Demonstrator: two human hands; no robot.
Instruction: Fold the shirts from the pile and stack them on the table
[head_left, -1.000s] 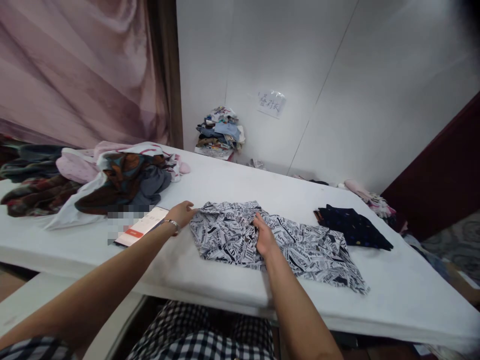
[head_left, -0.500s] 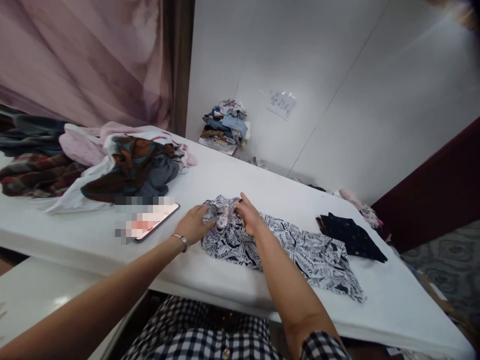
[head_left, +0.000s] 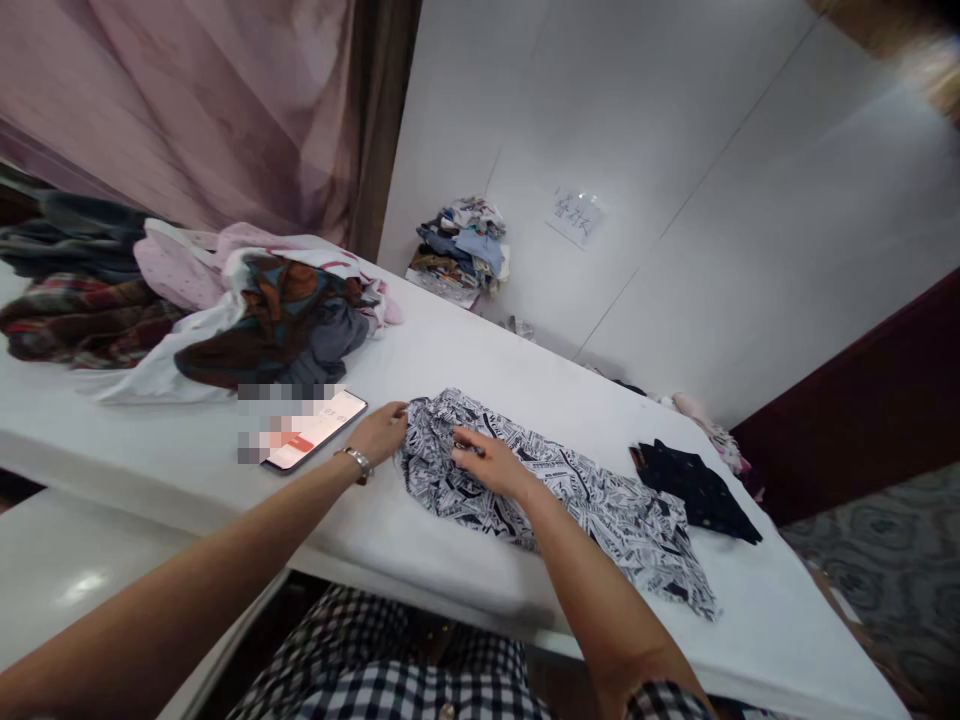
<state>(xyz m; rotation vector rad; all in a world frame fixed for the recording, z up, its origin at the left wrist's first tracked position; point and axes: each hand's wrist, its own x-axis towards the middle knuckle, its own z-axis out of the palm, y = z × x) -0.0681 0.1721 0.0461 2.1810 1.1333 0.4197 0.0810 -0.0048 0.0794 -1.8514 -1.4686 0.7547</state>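
A black-and-white printed garment lies spread on the white table. My left hand rests at the garment's left edge, fingers together against the cloth, a bracelet on the wrist. My right hand lies flat on the garment's left part, fingers stretched out and pressing the fabric down.
A phone with a lit screen lies just left of my left hand. A heap of mixed clothes fills the table's left end. A dark dotted garment lies at the right. More clothes are piled against the white wall.
Both hands were gathered at the garment's top left half a second ago. Now the left hand sits at its edge and the right lies flat on the cloth, lower down.
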